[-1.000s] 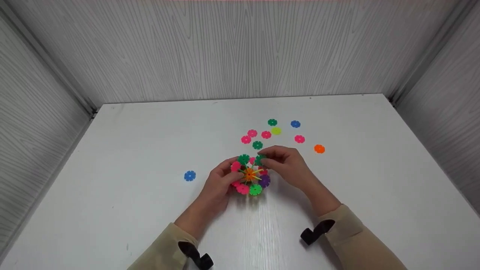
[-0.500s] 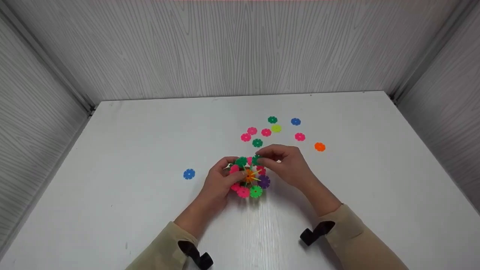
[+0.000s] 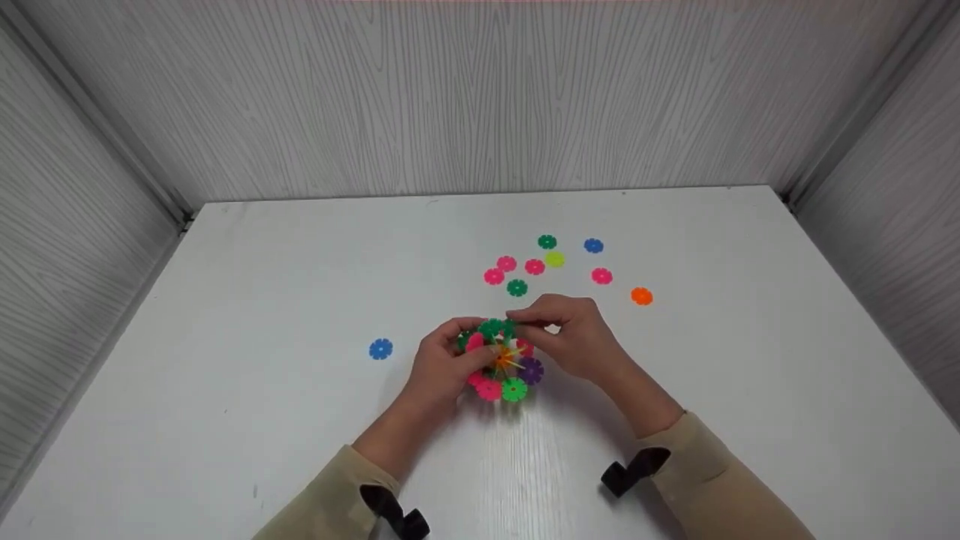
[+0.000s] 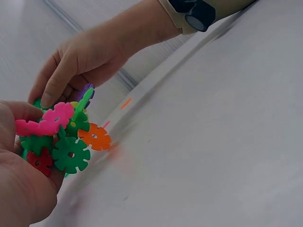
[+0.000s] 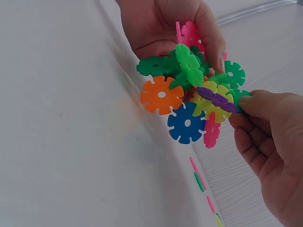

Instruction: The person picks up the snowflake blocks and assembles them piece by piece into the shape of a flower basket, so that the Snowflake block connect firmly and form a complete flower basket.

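My left hand [image 3: 442, 364] grips a cluster of interlocked plastic snowflake discs [image 3: 489, 389] above the table, its thumb across the orange middle disc. Pink, green, purple, yellow, orange and blue discs stick out of the cluster on several sides. At its upper right, my right hand [image 3: 577, 334] pinches a green snowflake disc [image 5: 240, 100] between thumb and forefinger, at the cluster's edge. Whether that disc's slot is seated is hidden by the fingers. In the left wrist view a green disc [image 4: 71, 155] and an orange disc [image 4: 94, 136] face the camera.
Beyond the hands lie several loose discs: pink [image 3: 601, 276], green [image 3: 517, 288], yellow [image 3: 554, 259], blue [image 3: 593, 245] and orange [image 3: 642, 296]. A lone blue disc [image 3: 381, 349] lies left of the left hand. Pale wood-grain panels [image 3: 480, 97] border the white table [image 3: 225, 337].
The cluster has tilted slightly and shifted a little downward in the head view. The pinched green disc has come closer to the green disc beside it; both hands keep their hold.
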`<action>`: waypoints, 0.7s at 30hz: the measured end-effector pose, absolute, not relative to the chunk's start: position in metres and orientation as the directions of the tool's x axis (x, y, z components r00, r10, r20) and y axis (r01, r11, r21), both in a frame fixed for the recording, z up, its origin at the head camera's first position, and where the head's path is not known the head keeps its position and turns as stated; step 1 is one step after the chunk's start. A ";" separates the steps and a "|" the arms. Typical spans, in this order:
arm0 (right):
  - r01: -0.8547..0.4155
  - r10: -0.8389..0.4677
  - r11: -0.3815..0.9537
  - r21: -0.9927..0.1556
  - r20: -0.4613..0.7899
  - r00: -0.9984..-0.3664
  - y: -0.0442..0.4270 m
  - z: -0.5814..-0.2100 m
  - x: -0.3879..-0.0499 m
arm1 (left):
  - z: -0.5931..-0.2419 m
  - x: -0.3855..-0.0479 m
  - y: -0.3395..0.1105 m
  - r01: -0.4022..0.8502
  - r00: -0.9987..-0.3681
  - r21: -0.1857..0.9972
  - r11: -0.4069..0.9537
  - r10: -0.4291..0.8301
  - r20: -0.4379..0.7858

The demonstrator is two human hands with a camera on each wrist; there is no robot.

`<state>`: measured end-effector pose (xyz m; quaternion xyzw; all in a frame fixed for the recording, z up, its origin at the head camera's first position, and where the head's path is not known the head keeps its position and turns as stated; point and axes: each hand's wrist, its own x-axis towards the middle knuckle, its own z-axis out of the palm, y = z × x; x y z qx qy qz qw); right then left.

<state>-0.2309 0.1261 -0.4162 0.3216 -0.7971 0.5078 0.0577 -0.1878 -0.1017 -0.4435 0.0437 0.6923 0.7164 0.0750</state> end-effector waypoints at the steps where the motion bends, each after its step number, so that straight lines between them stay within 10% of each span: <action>1: -0.572 -0.459 0.282 -0.770 0.415 -0.786 0.126 -0.416 -0.231 | -0.443 -0.188 -0.101 -0.045 -0.984 0.998 -0.033 0.172 -0.039; 21: -0.353 -0.315 0.296 -0.887 0.258 -0.913 0.163 -0.417 -0.253 | -0.443 -0.190 -0.101 -0.188 -0.962 0.969 -0.163 0.227 -0.149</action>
